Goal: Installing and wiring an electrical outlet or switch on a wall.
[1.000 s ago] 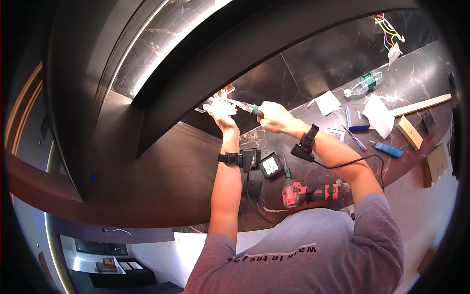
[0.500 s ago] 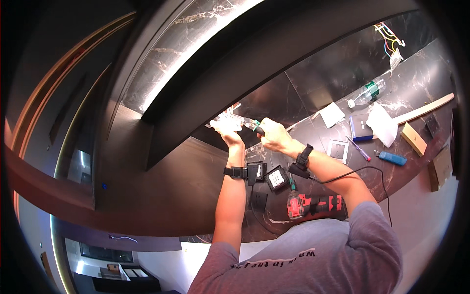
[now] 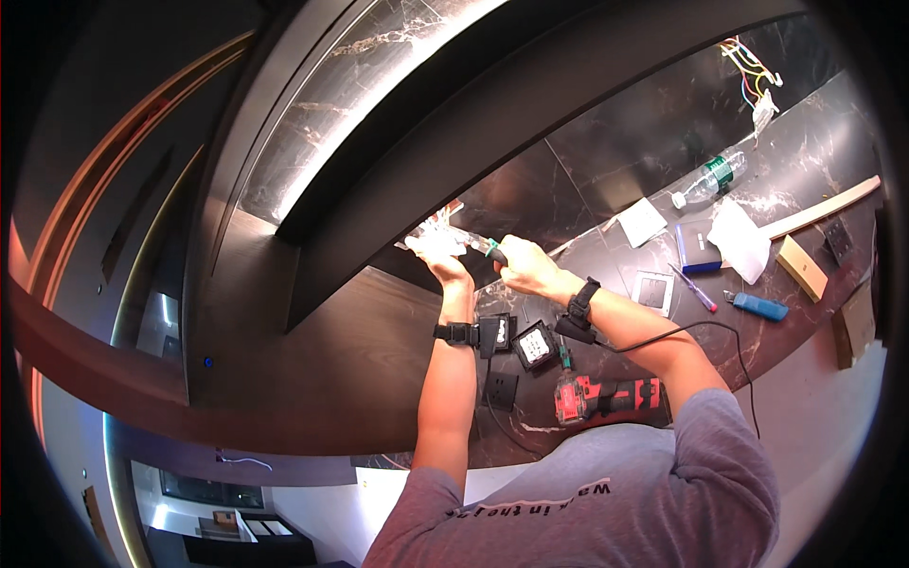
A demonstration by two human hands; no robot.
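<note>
Ahead of me, under the dark overhanging cabinet [image 3: 445, 161], my left hand [image 3: 447, 265] is raised and closed around something pale. Glare washes out its fingertips and the bright white bundle [image 3: 437, 227] there, with orange-brown bits behind it. My right hand [image 3: 528, 266] is wrapped round a hand tool with a green and black handle [image 3: 493, 252]. The tool's light-coloured front end points left into that bright bundle; its exact kind cannot be made out. Each wrist wears a black strap with a small box.
Below my hands lie black socket parts [image 3: 536, 346], a black faceplate [image 3: 501, 390] and a red-black power drill [image 3: 606, 399]. Rightward are a white frame [image 3: 653, 292], a screwdriver [image 3: 694, 288], a blue utility knife [image 3: 757, 305], boxes and a bottle [image 3: 710, 181]. Loose wires [image 3: 753, 71] hang at the far right.
My right hand and the tool have shifted slightly left and down, toward the left hand. The left hand stays in about the same place.
</note>
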